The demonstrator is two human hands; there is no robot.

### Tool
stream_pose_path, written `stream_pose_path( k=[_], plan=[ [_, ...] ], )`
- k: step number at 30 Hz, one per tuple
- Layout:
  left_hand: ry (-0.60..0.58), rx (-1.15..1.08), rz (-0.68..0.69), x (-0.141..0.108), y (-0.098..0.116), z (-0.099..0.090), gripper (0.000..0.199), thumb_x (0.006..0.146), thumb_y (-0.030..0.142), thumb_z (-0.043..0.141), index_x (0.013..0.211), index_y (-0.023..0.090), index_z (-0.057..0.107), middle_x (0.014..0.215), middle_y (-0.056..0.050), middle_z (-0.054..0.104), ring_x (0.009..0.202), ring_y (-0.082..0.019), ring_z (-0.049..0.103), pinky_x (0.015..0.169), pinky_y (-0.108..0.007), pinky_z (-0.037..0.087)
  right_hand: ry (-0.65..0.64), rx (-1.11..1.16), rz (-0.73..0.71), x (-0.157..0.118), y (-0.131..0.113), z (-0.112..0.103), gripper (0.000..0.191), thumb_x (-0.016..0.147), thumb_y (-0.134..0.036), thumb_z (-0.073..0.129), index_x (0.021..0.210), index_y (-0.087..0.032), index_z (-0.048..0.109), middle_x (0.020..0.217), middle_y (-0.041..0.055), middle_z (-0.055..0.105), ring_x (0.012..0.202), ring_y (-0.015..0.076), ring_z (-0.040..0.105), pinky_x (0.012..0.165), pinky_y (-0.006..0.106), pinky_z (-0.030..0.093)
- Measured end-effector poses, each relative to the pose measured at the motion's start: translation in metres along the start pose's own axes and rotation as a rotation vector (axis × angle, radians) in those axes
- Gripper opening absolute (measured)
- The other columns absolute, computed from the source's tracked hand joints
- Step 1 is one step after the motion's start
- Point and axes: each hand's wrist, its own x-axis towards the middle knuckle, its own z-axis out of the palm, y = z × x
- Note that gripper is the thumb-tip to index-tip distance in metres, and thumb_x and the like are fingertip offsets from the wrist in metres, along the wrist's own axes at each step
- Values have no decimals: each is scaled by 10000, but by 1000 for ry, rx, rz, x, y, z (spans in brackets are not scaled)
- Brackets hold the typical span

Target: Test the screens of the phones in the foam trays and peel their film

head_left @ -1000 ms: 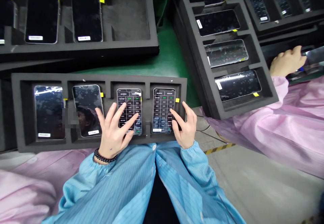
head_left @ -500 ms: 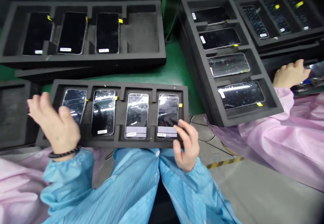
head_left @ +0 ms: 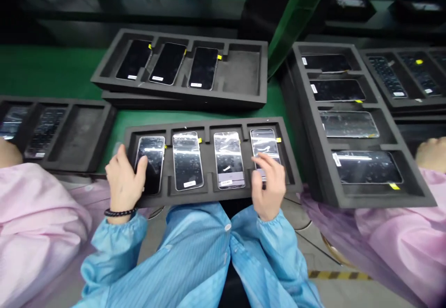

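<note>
A dark foam tray [head_left: 209, 159] lies in front of me with several phones in its compartments. My left hand [head_left: 124, 178], a dark beaded band on its wrist, is at the tray's left end beside the leftmost phone [head_left: 153, 164], thumb and fingers apart, holding nothing. Over the rightmost phone [head_left: 265, 141] is my right hand [head_left: 270, 185], fingers bent and apart, covering its lower part; whether a fingertip touches the screen is unclear. Between them lie a phone with a dark screen [head_left: 188, 161] and a phone with a lit grey band [head_left: 229, 159].
Behind stands a stacked foam tray [head_left: 244, 94] with three phones. At the right, another tray stack [head_left: 414, 173] holds several phones. A third tray [head_left: 75, 164] is at the left. People in pink sleeves [head_left: 38, 210] sit on both sides. A green post [head_left: 296, 15] rises behind.
The view has shifted, showing more of the left side. My left hand has come closer to the leftmost phone. My right hand has moved from the rightmost phone's right edge to over its screen.
</note>
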Motion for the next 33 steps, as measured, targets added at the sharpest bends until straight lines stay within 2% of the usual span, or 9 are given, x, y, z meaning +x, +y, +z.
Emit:
stream_pose_path(
  k=[4,8,12,16,26,30,33],
  plan=[
    [19,38,-38,-30,14,1,973,891,663,375,1541,-46,233,1339,-327,485,1273,-475,467,1063,-650,394,-323,-103,-148,10,-37,29,242,976,-196,511,1107,-222,712,1404,113,593,1256,278,550,1112,515,414],
    [-31,113,-73,-35,34,4,1087,792,627,596,1566,-11,176,1390,-329,431,1278,-478,450,1023,-632,434,-485,-262,-139,14,-49,52,282,978,-167,488,1174,-180,691,1496,157,515,1315,326,509,1133,626,362],
    [-76,155,-96,-25,52,4,1169,739,624,682,1579,14,144,1467,-341,345,1318,-489,418,1011,-627,444,-524,-278,-141,14,-46,60,378,949,-63,442,1229,-174,671,1517,150,493,1362,325,468,1169,668,298],
    [-90,192,-124,-20,60,5,1116,768,568,654,1580,11,128,1476,-354,315,1336,-492,397,1000,-626,443,-523,-216,-146,13,-44,59,423,916,-15,424,1199,-190,687,1513,126,502,1361,297,457,1187,674,270],
    [-52,158,-108,-17,62,11,975,829,493,574,1572,5,174,1455,-377,314,1301,-537,403,938,-688,432,-534,-105,-132,17,-44,58,481,868,16,381,1178,-181,691,1511,138,498,1382,285,434,1178,672,300],
    [-45,167,-110,-16,66,13,935,829,455,588,1575,47,201,1459,-362,315,1297,-529,409,929,-692,433,-566,-112,-174,17,-43,58,472,882,13,362,1180,-187,669,1508,108,512,1383,277,434,1201,660,261],
    [-69,174,-122,-15,63,12,932,841,479,583,1572,41,207,1466,-368,310,1304,-540,411,944,-680,437,-566,-118,-203,19,-45,59,392,931,-61,411,1218,-194,644,1494,102,529,1379,288,442,1219,646,215]
  ],
)
